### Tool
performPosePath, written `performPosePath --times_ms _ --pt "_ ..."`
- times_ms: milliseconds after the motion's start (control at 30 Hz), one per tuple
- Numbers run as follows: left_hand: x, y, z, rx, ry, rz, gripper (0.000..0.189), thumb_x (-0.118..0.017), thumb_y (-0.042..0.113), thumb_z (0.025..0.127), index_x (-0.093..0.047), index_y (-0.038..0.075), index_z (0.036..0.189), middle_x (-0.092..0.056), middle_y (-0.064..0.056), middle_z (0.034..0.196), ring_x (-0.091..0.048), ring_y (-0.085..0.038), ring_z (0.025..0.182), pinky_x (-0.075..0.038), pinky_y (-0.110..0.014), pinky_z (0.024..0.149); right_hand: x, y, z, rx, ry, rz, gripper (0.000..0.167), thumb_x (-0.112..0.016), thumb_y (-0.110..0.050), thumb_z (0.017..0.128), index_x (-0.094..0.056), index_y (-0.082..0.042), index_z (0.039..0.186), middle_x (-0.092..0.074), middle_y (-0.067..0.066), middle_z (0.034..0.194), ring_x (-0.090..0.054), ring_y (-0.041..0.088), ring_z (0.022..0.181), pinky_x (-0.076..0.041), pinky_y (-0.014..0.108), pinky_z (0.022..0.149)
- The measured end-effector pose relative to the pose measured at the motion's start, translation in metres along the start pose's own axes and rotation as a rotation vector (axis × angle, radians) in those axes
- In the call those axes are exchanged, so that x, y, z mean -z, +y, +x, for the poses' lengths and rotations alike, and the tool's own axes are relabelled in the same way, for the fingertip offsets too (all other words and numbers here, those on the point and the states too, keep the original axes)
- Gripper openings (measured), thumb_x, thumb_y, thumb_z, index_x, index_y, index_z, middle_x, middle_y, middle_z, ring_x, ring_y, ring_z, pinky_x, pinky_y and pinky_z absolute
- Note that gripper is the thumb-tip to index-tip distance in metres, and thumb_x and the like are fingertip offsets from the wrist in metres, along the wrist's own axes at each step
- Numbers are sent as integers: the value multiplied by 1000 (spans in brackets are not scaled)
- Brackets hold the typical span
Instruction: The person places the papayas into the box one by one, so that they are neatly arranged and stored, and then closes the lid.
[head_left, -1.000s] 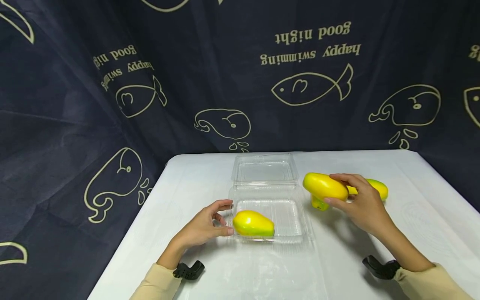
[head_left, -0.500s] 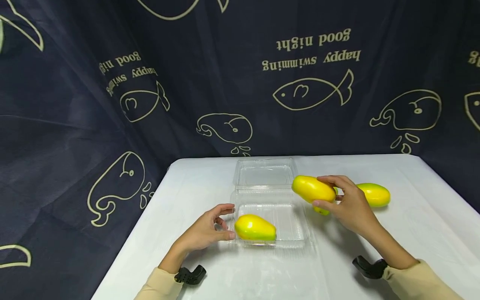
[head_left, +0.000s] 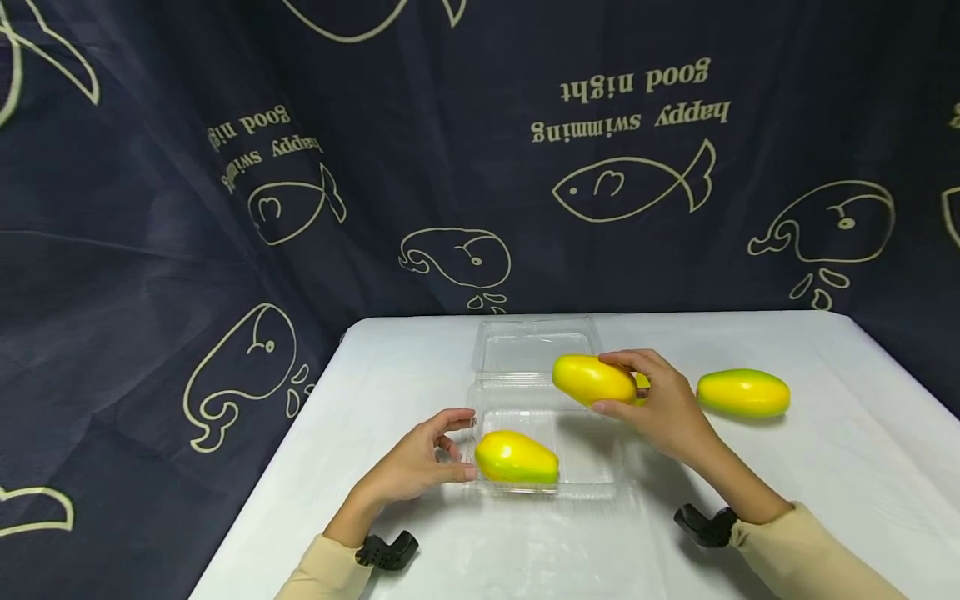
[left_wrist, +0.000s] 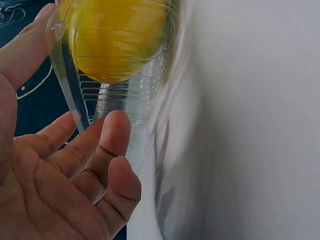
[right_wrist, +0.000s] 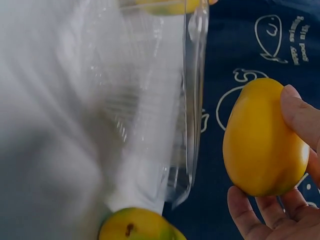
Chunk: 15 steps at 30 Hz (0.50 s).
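Note:
My right hand (head_left: 660, 404) grips a yellow papaya (head_left: 592, 379) from its right end, thumb on the near side, raised over the back right of a clear plastic clamshell box (head_left: 592, 479). In the right wrist view the held papaya (right_wrist: 265, 140) has the thumb above and fingertips below. A yellow-green papaya (head_left: 517, 457) lies in the box's near left part. My left hand (head_left: 420, 458) is at the box's left side, thumb and index finger spread apart with their tips at the rim. The left wrist view shows its fingers (left_wrist: 116, 132) relaxed beside the ridged wall.
Another papaya (head_left: 744, 393) lies on the white table (head_left: 825, 483) to the right. One more is mostly hidden behind my right hand; its end (right_wrist: 135, 225) shows in the right wrist view. The box's open lid (head_left: 536, 343) lies toward the back, before a dark printed curtain (head_left: 450, 150).
My right hand has carried its papaya leftward, from the right of the box to over its back right part. The papaya at right has come into full view. My left hand stays at the rim.

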<state>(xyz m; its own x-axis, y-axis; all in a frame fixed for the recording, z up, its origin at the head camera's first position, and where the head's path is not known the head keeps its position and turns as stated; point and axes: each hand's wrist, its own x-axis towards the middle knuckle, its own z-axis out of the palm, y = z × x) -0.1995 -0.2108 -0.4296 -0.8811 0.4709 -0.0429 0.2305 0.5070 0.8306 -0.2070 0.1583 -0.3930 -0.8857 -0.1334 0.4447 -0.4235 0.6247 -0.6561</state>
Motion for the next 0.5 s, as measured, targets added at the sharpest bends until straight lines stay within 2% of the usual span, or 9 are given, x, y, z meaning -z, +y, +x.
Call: performPosePath --times_ms 167,333,500 --pt "1 -1 0 -4 12 3 83 -85 34 81 -42 19 150 -51 -2 150 -60 -23 99 -50 -26 64 -9 -5 4 15 -33 27 65 -92 -26 72 -64 -15 130 -62 5 129 -61 24 113 -58 34 80" --pt "-1 -3 1 -11 9 1 82 -84 35 82 -42 19 151 -51 0 150 -61 -22 100 -51 -26 67 -17 -8 6 -5 -85 59 65 -90 -25 75 -62 -16 132 -59 6 134 -59 26 119 -59 43 85" --pt "-1 -4 0 -13 12 2 82 -85 34 81 -43 19 150 -52 0 150 -61 -22 99 -51 -26 67 -26 -10 7 -7 -103 76 64 -90 -25 75 -62 -17 132 -58 5 135 -60 27 119 -58 44 86"
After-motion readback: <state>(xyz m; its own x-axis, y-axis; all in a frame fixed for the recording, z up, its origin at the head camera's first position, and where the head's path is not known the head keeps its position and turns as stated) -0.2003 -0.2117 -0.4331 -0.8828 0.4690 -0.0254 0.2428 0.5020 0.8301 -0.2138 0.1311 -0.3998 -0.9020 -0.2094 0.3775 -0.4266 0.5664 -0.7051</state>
